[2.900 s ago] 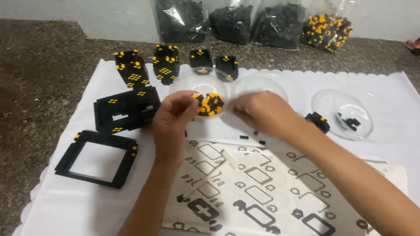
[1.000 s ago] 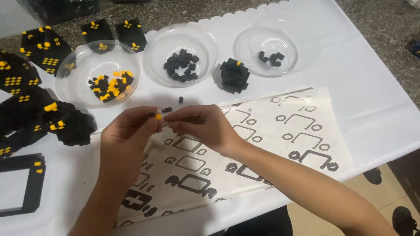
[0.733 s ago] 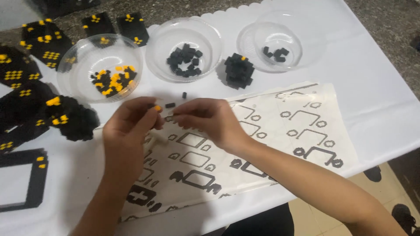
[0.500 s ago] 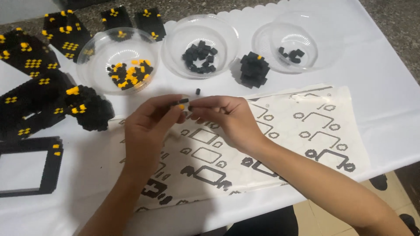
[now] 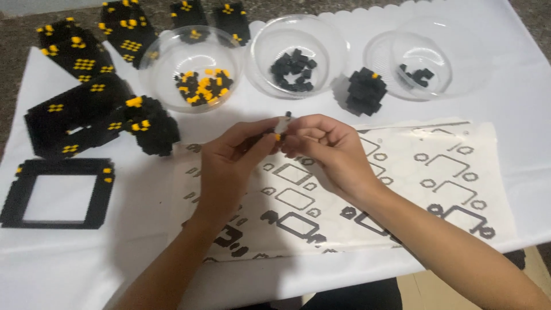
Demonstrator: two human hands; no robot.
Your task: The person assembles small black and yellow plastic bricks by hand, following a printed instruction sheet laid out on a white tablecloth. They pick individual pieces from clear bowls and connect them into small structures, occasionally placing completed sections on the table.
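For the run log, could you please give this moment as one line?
left hand + right hand: pinching small brick piece | above instruction sheet | bowls beyond

Single head-worn view, steeply down, close over table (image 5: 505, 115)

Soft, even overhead light; the white tablecloth (image 5: 516, 69) is bright toward its far right corner, soft shadows lie under the forearms, and fingertips blur slightly.
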